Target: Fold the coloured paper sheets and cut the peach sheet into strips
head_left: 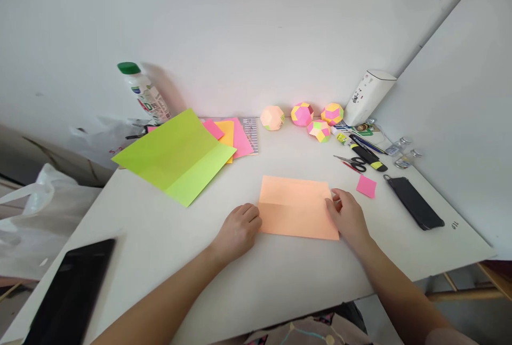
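A sheet of pale orange paper (296, 209) lies on the white table in front of me, with a crease running across it. At its left edge is my left hand (242, 227), fingers curled closed against the paper; the fingertips are hidden. My right hand (350, 217) holds the right edge, thumb over the sheet and fingers bent beside it. A large green paper sheet (180, 155), also creased, rests at the upper left on top of pink and yellow papers (242, 139). Closest to my right hand is a small pink paper square (366, 186).
Several folded paper balls (303, 114) stand along the wall. Scissors (356, 162), a utility knife (368, 155), a black pouch (416, 203) and small glass jars (403, 150) lie at right. At left are a bottle (148, 97), a black tablet (72, 291) and a plastic bag (48, 217).
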The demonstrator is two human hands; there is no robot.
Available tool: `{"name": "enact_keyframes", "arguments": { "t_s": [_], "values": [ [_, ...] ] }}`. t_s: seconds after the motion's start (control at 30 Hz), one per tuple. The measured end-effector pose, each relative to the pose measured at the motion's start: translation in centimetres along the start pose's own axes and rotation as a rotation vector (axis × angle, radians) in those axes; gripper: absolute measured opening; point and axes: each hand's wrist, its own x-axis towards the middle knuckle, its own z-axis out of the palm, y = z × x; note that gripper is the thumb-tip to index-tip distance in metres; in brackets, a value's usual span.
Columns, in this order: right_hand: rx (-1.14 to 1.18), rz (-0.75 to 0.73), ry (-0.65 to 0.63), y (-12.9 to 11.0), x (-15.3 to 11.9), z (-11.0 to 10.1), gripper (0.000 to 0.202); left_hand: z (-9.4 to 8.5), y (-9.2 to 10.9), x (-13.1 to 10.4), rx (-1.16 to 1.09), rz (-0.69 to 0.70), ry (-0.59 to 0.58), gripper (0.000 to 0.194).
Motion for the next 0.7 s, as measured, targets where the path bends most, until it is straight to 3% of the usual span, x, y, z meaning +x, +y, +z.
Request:
{"name": "enact_keyframes", "arguments": {
  "t_s": [0.1,0.33,0.6,0.7],
  "values": [
    [0.026,-0.017,-0.026,-0.5,-0.2,0.4,0.034,0.2,0.0,0.6,-0.029,-0.011,0.026,0.026],
    [0.035,-0.071,0.063,-0.6,-0.3,1.2,0.028,0.4,0.2,1.2,-0.038,-0.039,0.02,0.021],
    [-0.15,-0.281,0.225,-0.5,0.4,2.5,0.023,0.9,-0.3,1.0,0.063,-0.037,-0.154,0.042],
    [-0.227,-0.311,0.229,-0.4,0.7,2.7,0.024,0.9,-0.2,0.8,0.104,-0.055,-0.205,0.048]
  ]
}}
